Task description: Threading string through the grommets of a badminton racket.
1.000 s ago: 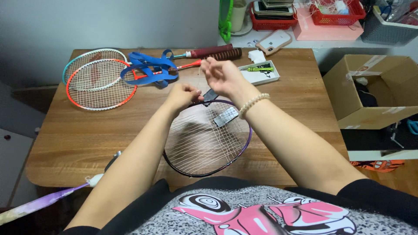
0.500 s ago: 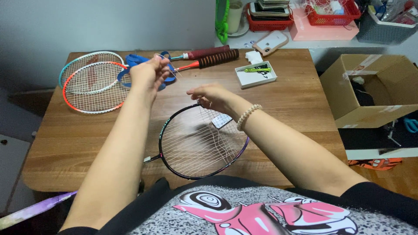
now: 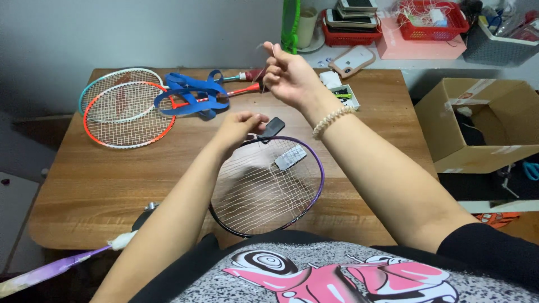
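A black and purple badminton racket (image 3: 321, 178) lies on the wooden table (image 3: 95, 179) in front of me, its head partly strung with white string. My left hand (image 3: 238, 126) grips the far rim of the racket head. My right hand (image 3: 286, 76) is raised above the table's far side, fingers pinched on a thin white string (image 3: 265, 47). A small black clip (image 3: 273, 127) sits at the rim beside my left hand. A white tag (image 3: 290, 157) lies on the strings.
An orange racket (image 3: 126, 115) and a teal racket (image 3: 109, 78) lie at the far left under blue tape (image 3: 191, 92). Behind my right wrist is a white tray (image 3: 349, 96). An open cardboard box (image 3: 483, 120) stands on the right. A shelf behind holds a phone (image 3: 352, 57) and red baskets (image 3: 432, 19).
My left hand came down from the upper left onto the racket rim. My right hand left the rim and rose toward the far edge with the string. The racket shifted slightly.
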